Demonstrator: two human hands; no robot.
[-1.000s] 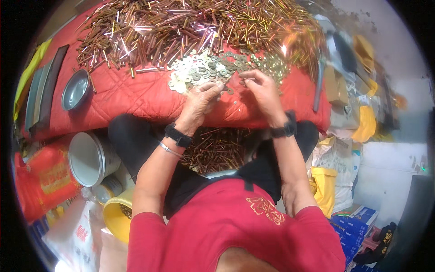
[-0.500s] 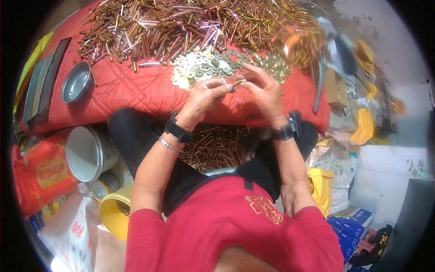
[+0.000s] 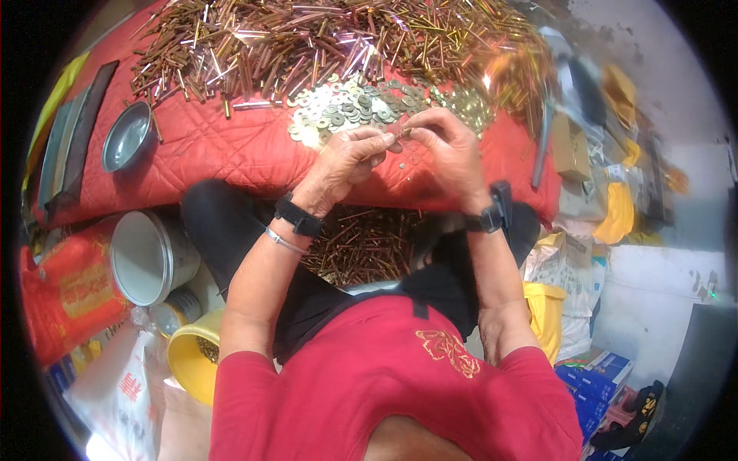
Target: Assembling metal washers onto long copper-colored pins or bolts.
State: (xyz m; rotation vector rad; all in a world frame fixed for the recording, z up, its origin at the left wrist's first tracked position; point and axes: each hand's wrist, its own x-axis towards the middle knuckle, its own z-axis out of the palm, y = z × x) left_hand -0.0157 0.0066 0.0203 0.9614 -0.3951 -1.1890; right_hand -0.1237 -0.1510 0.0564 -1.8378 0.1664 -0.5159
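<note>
Over the near edge of the red quilted cover, my left hand (image 3: 347,160) pinches a small brass-coloured metal rod (image 3: 403,134) between thumb and forefinger. The thumb and forefinger of my right hand (image 3: 450,152) close on its other end. Fingertips hide most of the rod, so any small part on it cannot be made out. Just beyond my hands lies a heap of flat round washers (image 3: 344,109), silvery and dull grey. To their right is a pile of small brass-coloured nuts (image 3: 470,106). A large heap of thin copper- and gold-coloured metal rods (image 3: 307,42) spreads behind.
A metal bowl (image 3: 129,138) rests on the cover (image 3: 207,146) at the left, beside dark flat strips (image 3: 77,146). More rods (image 3: 361,246) lie below, between my legs. White (image 3: 142,257) and yellow buckets (image 3: 188,353) stand at the left; a grey tube (image 3: 543,146) lies right.
My right hand's fingers have come down and closed at the rod's end. My left hand stays almost in place, still holding the rod.
</note>
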